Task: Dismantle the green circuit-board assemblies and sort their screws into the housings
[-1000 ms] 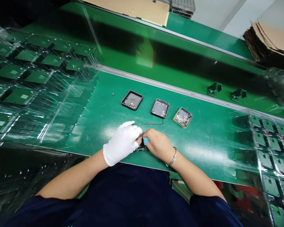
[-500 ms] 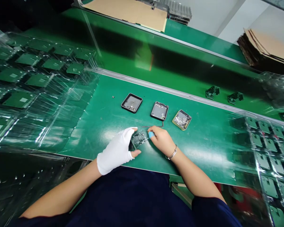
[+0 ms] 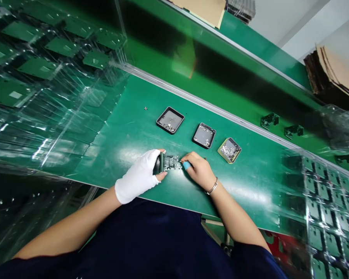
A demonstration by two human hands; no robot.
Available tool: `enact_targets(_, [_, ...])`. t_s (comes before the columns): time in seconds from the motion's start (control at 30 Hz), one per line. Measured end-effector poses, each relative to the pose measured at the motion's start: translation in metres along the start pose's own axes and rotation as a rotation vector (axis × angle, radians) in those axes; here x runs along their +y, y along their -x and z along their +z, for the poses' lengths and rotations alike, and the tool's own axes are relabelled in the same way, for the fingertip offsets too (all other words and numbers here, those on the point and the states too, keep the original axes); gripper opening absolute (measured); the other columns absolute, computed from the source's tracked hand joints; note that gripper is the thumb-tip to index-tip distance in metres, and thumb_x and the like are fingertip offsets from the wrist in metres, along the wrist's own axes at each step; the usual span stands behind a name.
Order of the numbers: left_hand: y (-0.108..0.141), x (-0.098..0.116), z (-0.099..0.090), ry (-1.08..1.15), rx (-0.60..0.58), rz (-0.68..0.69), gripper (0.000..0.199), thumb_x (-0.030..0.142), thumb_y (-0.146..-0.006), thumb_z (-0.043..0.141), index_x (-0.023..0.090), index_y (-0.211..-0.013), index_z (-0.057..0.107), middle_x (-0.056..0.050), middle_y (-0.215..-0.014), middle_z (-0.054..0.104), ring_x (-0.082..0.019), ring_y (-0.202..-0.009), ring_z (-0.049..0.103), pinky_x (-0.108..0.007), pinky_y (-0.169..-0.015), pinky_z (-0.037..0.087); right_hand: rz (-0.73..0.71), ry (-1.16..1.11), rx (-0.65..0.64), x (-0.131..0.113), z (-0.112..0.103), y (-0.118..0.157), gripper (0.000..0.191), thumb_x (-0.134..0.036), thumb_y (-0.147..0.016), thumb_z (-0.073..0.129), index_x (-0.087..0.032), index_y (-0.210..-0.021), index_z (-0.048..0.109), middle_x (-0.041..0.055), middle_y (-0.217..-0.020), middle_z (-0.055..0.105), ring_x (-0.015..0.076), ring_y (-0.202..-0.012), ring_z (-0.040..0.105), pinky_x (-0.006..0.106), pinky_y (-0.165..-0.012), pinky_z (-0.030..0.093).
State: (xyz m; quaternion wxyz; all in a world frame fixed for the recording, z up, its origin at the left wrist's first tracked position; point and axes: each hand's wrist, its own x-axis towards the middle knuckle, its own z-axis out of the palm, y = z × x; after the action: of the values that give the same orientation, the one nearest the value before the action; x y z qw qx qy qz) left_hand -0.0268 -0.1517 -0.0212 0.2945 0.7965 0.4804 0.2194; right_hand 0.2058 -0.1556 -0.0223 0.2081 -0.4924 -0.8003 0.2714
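My left hand (image 3: 141, 176), in a white glove, grips the left end of a small dark metal bracket part (image 3: 169, 162) that rests on the green mat (image 3: 128, 135). My bare right hand (image 3: 198, 169), with a blue cot on one finger and a bracelet on the wrist, touches the part's right end with pinched fingers. What those fingers hold is too small to tell. Three small trays of tiny metal pieces lie just beyond: a black one (image 3: 170, 120), a dark one (image 3: 204, 135) and a brass-coloured one (image 3: 229, 150).
Clear plastic trays of green circuit boards (image 3: 37, 69) are stacked at the left, and more (image 3: 328, 217) at the right. Two dark brackets (image 3: 280, 126) sit on the far belt. Flattened cardboard (image 3: 337, 73) lies at the back right. A loose screw (image 3: 145, 108) lies on the mat.
The hands were closed together over the part; now the left hand holds it flat by its left end and the right hand works at its right end. The view has tilted.
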Motion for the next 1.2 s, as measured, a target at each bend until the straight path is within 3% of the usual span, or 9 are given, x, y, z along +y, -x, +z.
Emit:
enact_targets(0.17, [0.0,-0.001,0.002,0.004,0.04,0.02,0.057,0.022,-0.072,0.066,0.017,-0.124,0.044,-0.012,-0.119,0.06,-0.03,-0.112,0.059,-0.044,-0.095,0.05,-0.016,0.103,-0.03,-0.003,0.007,-0.004,0.03,-0.002,-0.077,0.044,-0.021,-0.098,0.057,0.0073,-0.098,0.061,0.0199,-0.095,0.058,0.033,-0.085,0.05])
enact_targets(0.37, [-0.001,0.001,0.0,-0.003,0.04,0.043,0.056,0.021,-0.071,0.068,0.017,-0.122,0.046,-0.013,-0.115,0.061,-0.031,-0.108,0.061,-0.045,-0.094,0.05,0.011,0.234,-0.079,-0.008,0.009,-0.005,0.029,-0.003,-0.075,0.043,-0.019,-0.095,0.056,0.0087,-0.092,0.059,0.0219,-0.087,0.057,0.034,-0.077,0.051])
enact_targets(0.63, [-0.001,0.001,-0.001,-0.012,0.008,0.014,0.055,0.023,-0.071,0.069,0.018,-0.122,0.047,-0.012,-0.115,0.061,-0.031,-0.109,0.06,-0.044,-0.095,0.049,-0.037,0.007,-0.076,-0.003,-0.002,0.001,0.02,-0.011,-0.087,0.044,-0.021,-0.098,0.056,0.0073,-0.094,0.063,0.0198,-0.091,0.06,0.033,-0.083,0.05])
enact_targets(0.73, [-0.001,0.0,0.0,-0.016,0.007,0.02,0.055,0.025,-0.072,0.068,0.018,-0.122,0.047,-0.012,-0.115,0.061,-0.031,-0.11,0.059,-0.045,-0.096,0.049,-0.047,0.098,-0.138,-0.009,-0.002,0.002,0.019,-0.011,-0.086,0.044,-0.02,-0.098,0.056,0.009,-0.094,0.062,0.0219,-0.092,0.059,0.035,-0.082,0.05])
enact_targets(0.93, [-0.001,-0.001,-0.001,-0.005,0.014,0.022,0.055,0.026,-0.072,0.069,0.018,-0.121,0.047,-0.012,-0.114,0.062,-0.031,-0.11,0.06,-0.045,-0.095,0.049,0.064,0.249,-0.211,-0.019,-0.002,0.0,0.022,-0.007,-0.08,0.049,-0.019,-0.096,0.058,0.0081,-0.091,0.061,0.021,-0.086,0.058,0.031,-0.074,0.049])
enact_targets(1.0, [0.001,-0.002,0.0,0.014,0.029,0.013,0.055,0.025,-0.072,0.069,0.018,-0.121,0.046,-0.012,-0.115,0.062,-0.03,-0.11,0.061,-0.044,-0.094,0.05,0.045,0.199,-0.15,-0.015,-0.006,0.001,0.023,-0.007,-0.081,0.049,-0.019,-0.096,0.06,0.0079,-0.094,0.063,0.0211,-0.089,0.058,0.033,-0.078,0.048])
enact_targets(1.13, [0.003,-0.005,0.004,0.101,0.092,0.051,0.053,0.027,-0.077,0.066,0.018,-0.124,0.042,-0.013,-0.124,0.059,-0.029,-0.115,0.059,-0.045,-0.098,0.05,0.028,0.088,0.105,-0.009,-0.011,0.003,0.02,-0.018,-0.087,0.052,-0.021,-0.104,0.062,0.0099,-0.115,0.063,0.0245,-0.11,0.054,0.046,-0.097,0.04])
enact_targets(1.2, [0.004,-0.006,0.006,0.139,0.102,0.1,0.051,0.029,-0.08,0.064,0.018,-0.125,0.042,-0.015,-0.128,0.057,-0.029,-0.119,0.057,-0.045,-0.101,0.048,0.062,-0.026,0.148,-0.011,-0.009,0.002,0.016,-0.024,-0.089,0.054,-0.021,-0.102,0.062,0.0095,-0.112,0.064,0.0231,-0.108,0.056,0.045,-0.097,0.04])
